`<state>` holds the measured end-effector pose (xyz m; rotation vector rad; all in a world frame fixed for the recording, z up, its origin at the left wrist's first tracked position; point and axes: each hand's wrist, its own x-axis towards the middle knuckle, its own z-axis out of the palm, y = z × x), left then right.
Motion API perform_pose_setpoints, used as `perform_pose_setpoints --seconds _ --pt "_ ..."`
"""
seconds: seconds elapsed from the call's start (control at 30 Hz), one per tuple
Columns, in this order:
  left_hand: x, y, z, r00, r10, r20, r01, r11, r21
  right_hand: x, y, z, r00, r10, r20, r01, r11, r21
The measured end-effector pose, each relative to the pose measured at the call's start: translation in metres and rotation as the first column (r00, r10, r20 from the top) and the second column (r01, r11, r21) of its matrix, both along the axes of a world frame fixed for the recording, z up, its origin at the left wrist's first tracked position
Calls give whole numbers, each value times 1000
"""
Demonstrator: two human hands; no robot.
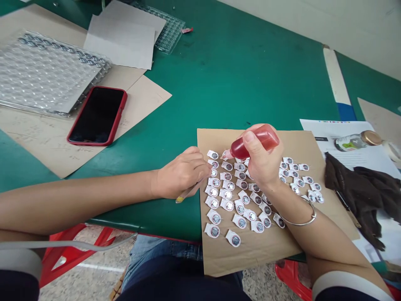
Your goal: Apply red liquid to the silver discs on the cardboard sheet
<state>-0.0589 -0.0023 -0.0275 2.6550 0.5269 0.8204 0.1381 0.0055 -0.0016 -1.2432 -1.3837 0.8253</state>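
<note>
My right hand is closed around a small squeeze bottle of red liquid, tilted with its pale nozzle down to the left. The nozzle tip is at the top of a small white tab piece in the back row. My left hand grips a slim stick-like tool with a yellowish end; its kind and its far tip cannot be made out. Many small white tabs with round silvery discs lie in loose rows on a sheet of brown paper. Both hands are over or beside these pieces.
A phone in a red case and a clear blister tray lie on paper at the left. White sheets partly cover another clear tray. At the right are a glass jar and dark gloves.
</note>
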Motion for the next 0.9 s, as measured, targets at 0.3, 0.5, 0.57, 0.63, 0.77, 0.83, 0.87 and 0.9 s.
perform_pose_setpoints --seconds 0.3,0.5,0.57,0.63,0.77,0.83,0.87,0.9 --pt "5 -3 5 995 -49 -84 67 970 236 0 -5 -5 999 -4 41 6 999 -50" --pt "9 -10 6 981 15 -192 59 927 371 -3 -9 1 985 -41 169 37 999 25" --pt "10 -13 7 981 33 -189 50 908 417 -4 -9 1 981 -41 190 33 998 46" --pt "11 -15 7 984 43 -173 42 886 461 -4 -10 0 981 -41 191 32 998 50" --pt "12 -18 5 983 56 -177 40 866 499 -4 -10 -5 987 -26 159 24 1000 16" --pt "12 -18 4 982 57 -183 42 868 495 -4 -10 -7 989 -13 145 14 1000 -5" --pt "12 -18 4 981 54 -185 45 870 491 -4 -10 -7 990 -8 139 10 1000 -12" --pt "12 -18 4 981 52 -187 47 872 488 -4 -10 -7 991 -2 133 5 1000 -16"
